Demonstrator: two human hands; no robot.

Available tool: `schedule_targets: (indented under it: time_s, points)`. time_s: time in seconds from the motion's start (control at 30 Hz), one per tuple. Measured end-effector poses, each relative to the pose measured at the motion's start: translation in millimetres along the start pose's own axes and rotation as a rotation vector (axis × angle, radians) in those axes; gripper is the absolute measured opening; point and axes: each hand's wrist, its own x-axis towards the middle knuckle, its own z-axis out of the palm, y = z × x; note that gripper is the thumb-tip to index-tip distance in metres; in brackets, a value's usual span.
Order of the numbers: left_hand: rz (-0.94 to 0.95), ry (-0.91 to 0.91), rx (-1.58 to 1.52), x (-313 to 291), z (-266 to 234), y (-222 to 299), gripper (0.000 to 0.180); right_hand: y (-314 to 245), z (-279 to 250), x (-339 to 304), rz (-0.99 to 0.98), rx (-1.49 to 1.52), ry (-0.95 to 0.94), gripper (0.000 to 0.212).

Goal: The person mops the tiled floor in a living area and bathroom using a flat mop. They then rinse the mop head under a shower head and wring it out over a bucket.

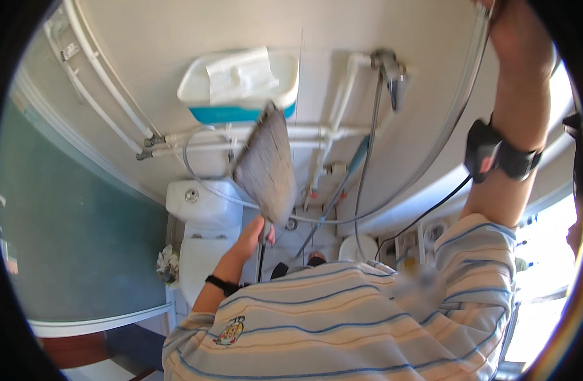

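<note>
Clearly, the left hand is curled around the neck of 1 grey broom, its head raised near the middle, just right of 1 white toilet. The right hand is lifted at the far right, partly cut off by the view's edge, beside the end of 1 grey hose; whether its fingers close on that end, I cannot tell. Room for moving is narrow: 1 curved glass panel bounds the left, and a strip of tiled floor shows right of the toilet. On the far wall are 1 white-and-teal box and 1 tap.
</note>
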Motion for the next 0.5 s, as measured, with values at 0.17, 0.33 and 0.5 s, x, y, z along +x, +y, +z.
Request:
schedule_targets:
  time_s: [0.17,0.33,0.5]
  points:
    - [-0.077,0.118,0.045,-14.1,-11.7,6.9,0.05,13.2,15.1,-142.9,0.52,0.233,0.091,0.048]
    - [-0.045,0.066,-0.039,-12.7,-1.1,15.5,0.049,14.4,48.5,-279.1,0.771,-0.164,0.383,0.041]
    - [-0.125,0.104,-0.008,-4.8,15.4,20.0,0.051,19.7,72.3,-376.2,0.973,-0.116,0.295,0.045]
